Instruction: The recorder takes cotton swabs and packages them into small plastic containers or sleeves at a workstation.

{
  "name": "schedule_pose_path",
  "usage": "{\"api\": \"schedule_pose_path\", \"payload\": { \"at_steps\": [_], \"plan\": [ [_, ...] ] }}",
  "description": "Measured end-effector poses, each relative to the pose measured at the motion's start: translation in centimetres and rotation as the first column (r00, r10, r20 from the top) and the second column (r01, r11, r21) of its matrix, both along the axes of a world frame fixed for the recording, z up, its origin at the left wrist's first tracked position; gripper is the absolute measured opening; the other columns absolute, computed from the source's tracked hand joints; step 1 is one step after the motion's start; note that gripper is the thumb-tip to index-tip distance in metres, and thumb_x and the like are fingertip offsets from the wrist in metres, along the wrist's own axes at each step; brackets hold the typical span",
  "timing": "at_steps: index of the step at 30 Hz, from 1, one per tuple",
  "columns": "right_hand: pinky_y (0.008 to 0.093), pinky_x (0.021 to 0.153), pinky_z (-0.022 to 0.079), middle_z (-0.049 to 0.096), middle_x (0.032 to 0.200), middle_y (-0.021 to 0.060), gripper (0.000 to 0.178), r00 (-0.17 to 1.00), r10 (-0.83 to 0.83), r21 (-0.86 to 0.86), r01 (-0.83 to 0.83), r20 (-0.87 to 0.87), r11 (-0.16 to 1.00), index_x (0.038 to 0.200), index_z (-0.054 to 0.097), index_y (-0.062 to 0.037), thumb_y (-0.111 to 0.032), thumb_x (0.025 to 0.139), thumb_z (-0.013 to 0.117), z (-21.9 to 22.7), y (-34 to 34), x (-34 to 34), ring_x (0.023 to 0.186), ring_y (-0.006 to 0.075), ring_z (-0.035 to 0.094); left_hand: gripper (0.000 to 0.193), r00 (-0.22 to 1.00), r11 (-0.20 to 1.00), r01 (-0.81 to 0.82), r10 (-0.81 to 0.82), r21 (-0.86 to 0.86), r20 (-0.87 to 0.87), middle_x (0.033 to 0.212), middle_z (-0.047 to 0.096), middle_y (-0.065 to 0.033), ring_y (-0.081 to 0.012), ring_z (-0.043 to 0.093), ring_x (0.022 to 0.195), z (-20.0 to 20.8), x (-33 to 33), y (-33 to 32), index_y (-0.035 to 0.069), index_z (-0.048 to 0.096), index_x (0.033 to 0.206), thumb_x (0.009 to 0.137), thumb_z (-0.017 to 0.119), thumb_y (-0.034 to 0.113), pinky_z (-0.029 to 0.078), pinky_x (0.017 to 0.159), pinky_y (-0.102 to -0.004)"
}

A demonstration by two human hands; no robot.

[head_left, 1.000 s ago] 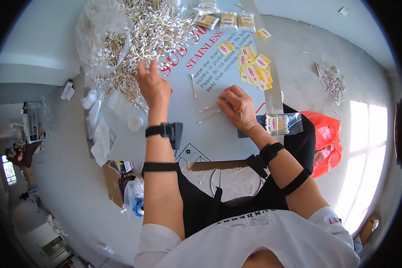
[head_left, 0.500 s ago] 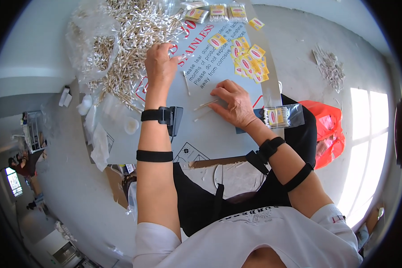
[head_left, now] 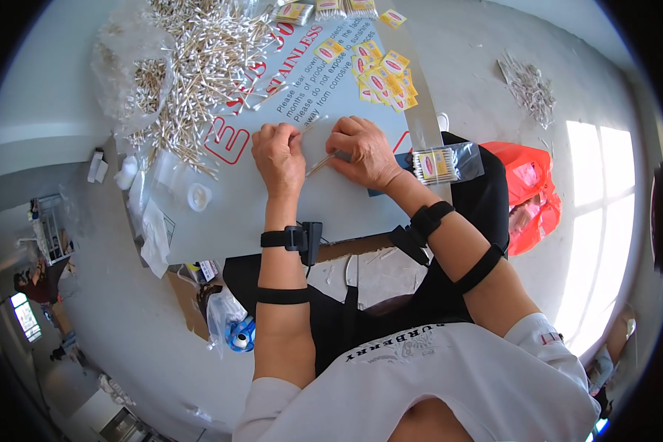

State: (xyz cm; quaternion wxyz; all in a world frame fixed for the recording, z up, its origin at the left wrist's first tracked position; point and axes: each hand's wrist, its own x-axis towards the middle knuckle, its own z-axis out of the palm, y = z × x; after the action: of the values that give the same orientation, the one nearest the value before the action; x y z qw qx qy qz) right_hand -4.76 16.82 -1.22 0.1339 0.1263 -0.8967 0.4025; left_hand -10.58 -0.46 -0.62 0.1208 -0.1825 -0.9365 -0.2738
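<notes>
My left hand (head_left: 280, 156) is over the middle of the board, its fingertips pinching a cotton swab (head_left: 314, 124) that points up and to the right. Close beside it, my right hand (head_left: 365, 152) has thumb and fingers closed on cotton swabs (head_left: 320, 164), which point toward the left hand; their exact number is hard to make out. A big loose pile of cotton swabs (head_left: 206, 70) spreads over the far left of the board. Small yellow cards (head_left: 383, 82) lie in an overlapping heap beyond my right hand, with a single yellow card (head_left: 330, 50) to their left.
A clear bag (head_left: 129, 81) borders the pile. Filled swab packets (head_left: 330, 9) line the far edge; another packet (head_left: 435, 165) lies by my right wrist. A small round white container (head_left: 198, 197) stands near left. A red bag (head_left: 523, 195) and scattered swabs (head_left: 529, 88) are on the floor.
My left hand has come back from the pile toward the right hand, bringing a cotton swab. My right hand stays closed on its swabs. The whole view has shifted slightly.
</notes>
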Motion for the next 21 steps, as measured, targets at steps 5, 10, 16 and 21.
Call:
{"api": "schedule_pose_path", "payload": {
  "at_steps": [5,10,16,21],
  "plan": [
    [0.0402,0.077,0.049,0.056,0.095,0.0081,0.029,0.997,-0.07,-0.039,0.071,0.025,0.997,0.091,0.061,-0.01,-0.011,0.064,0.074,0.3,-0.3,1.8,0.091,0.0298,0.058,0.019,0.98,0.981,0.192,-0.191,-0.001,0.062,0.086,0.057,-0.006,-0.0292,0.053,0.089,0.8,1.5,-0.8,0.009,0.064,0.085,0.071,0.073,0.001,0.043,0.078,-0.0424],
    [0.0407,0.082,0.05,0.055,0.108,0.0143,0.04,0.985,-0.174,-0.164,0.172,-0.002,0.971,0.106,0.06,-0.0072,-0.003,0.067,0.069,0.4,0.0,2.4,0.096,0.035,0.059,0.055,0.968,0.965,0.25,-0.248,-0.079,0.04,0.131,0.052,-0.0138,-0.033,0.047,0.123,1.4,3.4,-0.9,0.004,0.055,0.125,0.074,0.075,0.009,0.036,0.103,-0.0466],
    [0.0398,0.075,0.051,0.057,0.096,0.0124,0.027,0.966,-0.237,-0.046,0.234,-0.102,0.971,0.098,0.063,-0.0049,0.001,0.072,0.067,-0.6,-0.3,2.5,0.089,0.0333,0.059,0.075,0.973,0.928,0.201,-0.153,-0.314,0.17,0.155,0.027,-0.016,-0.0328,0.024,0.143,1.0,8.0,0.1,0.003,0.031,0.147,0.086,0.066,0.027,0.018,0.116,-0.0533],
    [0.039,0.075,0.05,0.057,0.093,0.0118,0.023,0.976,-0.216,0.011,0.216,-0.003,0.976,0.095,0.064,-0.0036,0.003,0.073,0.065,-0.5,-0.1,3.4,0.089,0.0318,0.059,0.073,0.962,0.911,0.242,-0.181,-0.335,0.202,0.155,0.026,-0.0183,-0.0343,0.026,0.143,1.2,9.4,0.0,0.003,0.031,0.147,0.087,0.063,0.029,0.017,0.116,-0.0525]
  ]
}}
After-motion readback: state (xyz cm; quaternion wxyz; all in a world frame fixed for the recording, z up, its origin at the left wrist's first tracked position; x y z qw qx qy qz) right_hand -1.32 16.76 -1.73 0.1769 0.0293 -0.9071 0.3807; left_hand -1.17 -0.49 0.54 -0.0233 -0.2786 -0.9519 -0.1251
